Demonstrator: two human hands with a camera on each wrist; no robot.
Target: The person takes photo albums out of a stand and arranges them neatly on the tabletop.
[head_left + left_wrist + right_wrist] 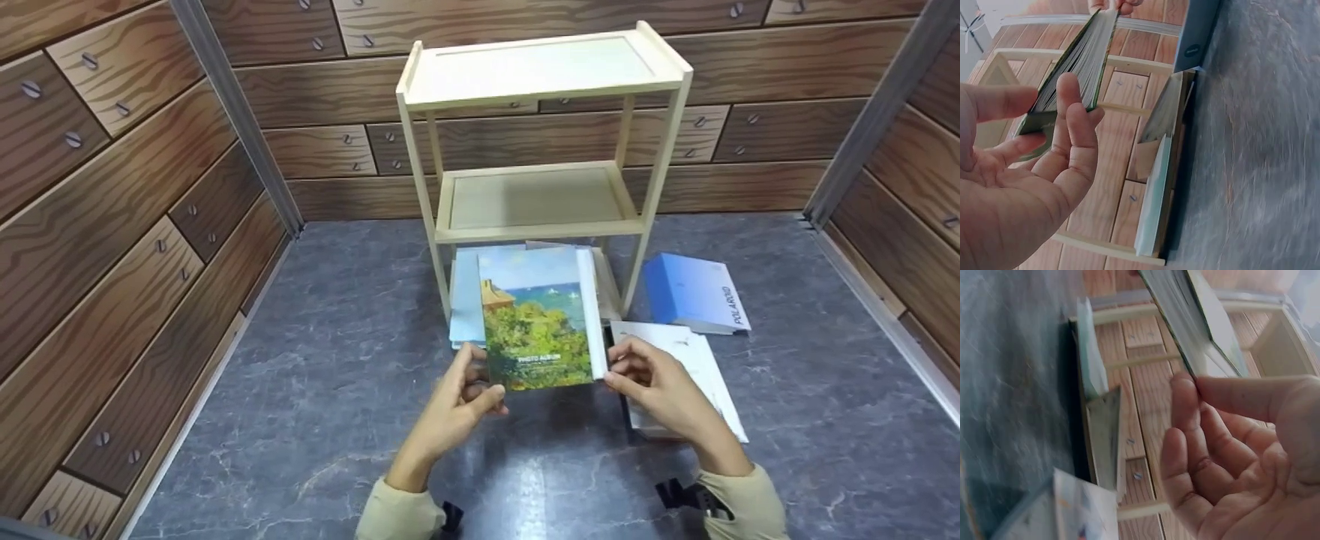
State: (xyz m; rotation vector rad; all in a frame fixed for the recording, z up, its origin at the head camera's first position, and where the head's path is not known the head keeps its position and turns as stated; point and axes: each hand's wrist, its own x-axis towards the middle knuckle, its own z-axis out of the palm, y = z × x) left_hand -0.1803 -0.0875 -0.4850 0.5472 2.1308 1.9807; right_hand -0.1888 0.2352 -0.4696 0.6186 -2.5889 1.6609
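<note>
A photo album [536, 322] with a painted seaside-and-foliage cover is held up in front of the shelf rack in the head view. My left hand [454, 401] grips its lower left corner between thumb and fingers. At the lower right corner, my right hand [664, 382] pinches the edge with thumb and forefinger, the other fingers curled loosely. Both wrist views show page edges; the album [1075, 67] is slightly spread in the left one, and a cover of the album [1213, 320] stands apart from its pages in the right one.
A three-tier pale wooden shelf rack [544, 230] stands behind the album. A light blue book [466, 300] lies on its lowest tier, partly hidden. To the right on the grey floor are a blue POLAROID album [690, 292] and a white book [712, 375]. Wood-patterned walls surround the floor.
</note>
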